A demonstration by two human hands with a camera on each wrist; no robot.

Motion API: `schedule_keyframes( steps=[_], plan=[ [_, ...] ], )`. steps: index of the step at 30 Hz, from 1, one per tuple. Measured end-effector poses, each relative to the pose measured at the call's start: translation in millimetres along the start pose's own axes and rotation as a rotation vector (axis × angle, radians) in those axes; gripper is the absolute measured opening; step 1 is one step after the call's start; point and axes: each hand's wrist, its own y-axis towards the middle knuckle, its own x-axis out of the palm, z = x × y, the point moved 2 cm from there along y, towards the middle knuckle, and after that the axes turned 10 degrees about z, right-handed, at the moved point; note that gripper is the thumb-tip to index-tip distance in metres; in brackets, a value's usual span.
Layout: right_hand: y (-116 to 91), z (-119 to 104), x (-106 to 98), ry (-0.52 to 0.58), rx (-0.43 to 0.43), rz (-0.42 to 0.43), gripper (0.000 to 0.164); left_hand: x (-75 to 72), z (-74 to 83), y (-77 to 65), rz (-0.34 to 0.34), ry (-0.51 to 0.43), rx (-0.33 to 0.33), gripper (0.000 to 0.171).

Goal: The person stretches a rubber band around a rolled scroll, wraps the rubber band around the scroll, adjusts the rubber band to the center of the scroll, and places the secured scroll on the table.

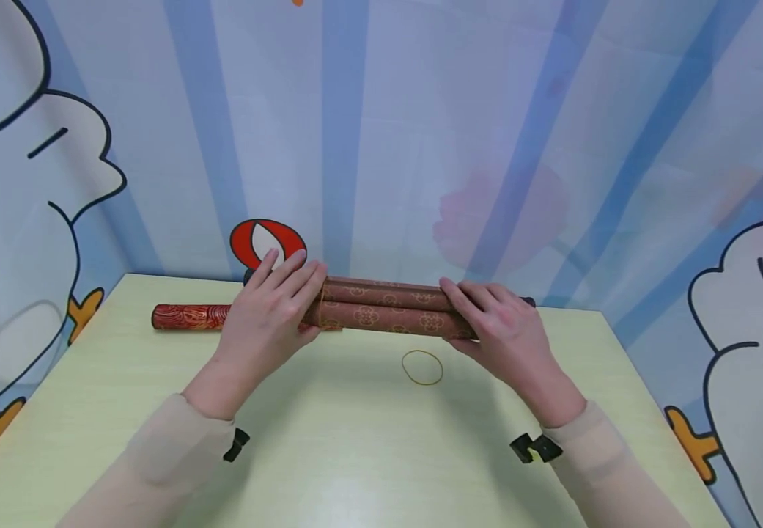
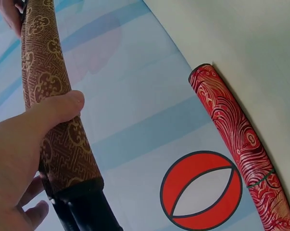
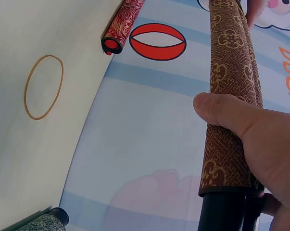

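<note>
Both hands hold a brown scroll (image 1: 384, 319) with gold flower patterns, level above the back of the table. It is wound into two rolls lying side by side, with black ends in the wrist views. My left hand (image 1: 272, 304) grips its left part, the thumb lying across the patterned face in the left wrist view. Toward the other end my right hand (image 1: 503, 323) grips it, its thumb over the front roll in the right wrist view. The fingers behind the scroll are partly hidden.
Behind the left hand lies a red patterned roll (image 1: 190, 317), a thin green band (image 2: 261, 178) around it. A yellow rubber band (image 1: 423, 384) lies on the pale table (image 1: 355, 455). A green patterned roll (image 3: 44, 222) shows low in the right wrist view. A printed curtain (image 1: 394, 147) stands behind.
</note>
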Motion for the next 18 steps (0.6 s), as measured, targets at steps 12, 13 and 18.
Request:
schedule_keyframes(
  steps=[12,13,18],
  plan=[
    [1.0,-4.2,2.1,-0.005,-0.005,-0.026,0.090,7.1,4.8,-1.3,0.010,-0.007,0.000,0.095],
    [0.4,-4.6,2.4,-0.006,-0.002,-0.034,0.090,6.1,3.8,-2.1,-0.001,-0.002,-0.010,0.097],
    [-1.1,-7.5,3.9,-0.013,-0.002,-0.054,0.090,3.6,2.1,-3.1,-0.054,0.023,-0.007,0.096]
  ],
)
